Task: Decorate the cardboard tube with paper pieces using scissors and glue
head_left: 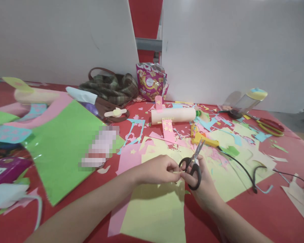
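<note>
Black-handled scissors (197,168) are held in my right hand (201,184), their blades pointing up and away. My left hand (158,170) is closed in a pinch, its fingertips meeting those of my right hand around a small pale scrap (176,172). Beneath both hands lie a yellow paper sheet (154,212) and a pink sheet (128,162). Just beyond the scissors is a yellow glue gun (204,139) with a black cord. Farther back rests a cream paper tube (177,115) with pink star-patterned strips on it.
A green sheet (66,145) and paper shapes cover the left side. A snack bag (152,82) and a plaid bag (114,87) stand at the back. To the right are a clear cylinder (249,103), red-and-yellow-handled scissors (271,126) and many paper scraps.
</note>
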`<action>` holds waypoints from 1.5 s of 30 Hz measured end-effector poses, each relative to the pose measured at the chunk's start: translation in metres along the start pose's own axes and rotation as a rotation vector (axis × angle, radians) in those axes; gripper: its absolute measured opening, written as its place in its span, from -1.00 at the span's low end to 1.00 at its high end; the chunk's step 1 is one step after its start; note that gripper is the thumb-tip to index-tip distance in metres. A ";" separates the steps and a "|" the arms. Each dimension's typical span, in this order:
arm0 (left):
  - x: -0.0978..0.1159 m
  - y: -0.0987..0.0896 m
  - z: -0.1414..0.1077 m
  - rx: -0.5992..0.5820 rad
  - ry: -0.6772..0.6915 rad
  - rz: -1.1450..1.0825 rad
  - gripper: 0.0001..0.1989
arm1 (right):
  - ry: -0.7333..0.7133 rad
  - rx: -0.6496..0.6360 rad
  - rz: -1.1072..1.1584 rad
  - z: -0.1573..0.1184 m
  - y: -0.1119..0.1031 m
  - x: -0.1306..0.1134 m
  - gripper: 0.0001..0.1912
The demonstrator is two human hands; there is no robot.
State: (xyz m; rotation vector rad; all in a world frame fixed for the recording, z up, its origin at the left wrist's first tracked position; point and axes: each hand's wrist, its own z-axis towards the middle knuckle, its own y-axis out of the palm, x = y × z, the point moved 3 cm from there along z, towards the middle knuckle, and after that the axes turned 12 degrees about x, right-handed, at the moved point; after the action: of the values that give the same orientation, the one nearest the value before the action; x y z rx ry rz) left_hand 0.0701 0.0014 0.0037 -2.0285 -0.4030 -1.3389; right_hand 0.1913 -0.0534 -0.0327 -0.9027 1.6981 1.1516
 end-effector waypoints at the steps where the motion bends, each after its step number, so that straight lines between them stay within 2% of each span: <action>1: -0.001 0.000 0.000 0.007 0.012 0.019 -0.79 | 0.000 0.010 -0.004 0.001 -0.001 0.001 -0.62; 7: 0.000 -0.007 0.001 0.079 0.051 0.133 -0.77 | 0.008 0.041 -0.023 0.002 0.000 0.003 -0.60; 13: 0.004 -0.011 0.000 0.104 0.015 0.121 -0.86 | 0.020 -0.019 -0.074 -0.001 0.003 0.002 -0.61; 23: 0.005 -0.015 0.002 0.263 -0.005 0.080 -0.78 | -0.025 0.083 -0.075 0.000 0.000 -0.001 -0.64; 29: 0.004 -0.011 0.002 0.122 0.013 0.089 -0.75 | -0.019 0.086 -0.073 0.000 -0.001 0.000 -0.63; 35: 0.000 -0.007 0.003 0.092 0.014 0.075 -0.75 | -0.001 0.094 -0.065 0.000 -0.001 0.000 -0.62; 41: 0.006 -0.009 0.001 0.145 0.065 0.076 -0.74 | 0.039 0.099 -0.025 0.000 0.000 0.002 -0.65; 45: 0.010 -0.021 0.002 0.284 0.139 0.150 -0.74 | 0.081 0.046 -0.029 -0.003 0.004 0.002 -0.65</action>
State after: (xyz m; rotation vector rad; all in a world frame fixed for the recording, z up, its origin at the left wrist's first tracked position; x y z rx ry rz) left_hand 0.0632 0.0168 0.0196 -1.6879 -0.3488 -1.2458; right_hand 0.1864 -0.0554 -0.0329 -0.9535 1.7642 1.0651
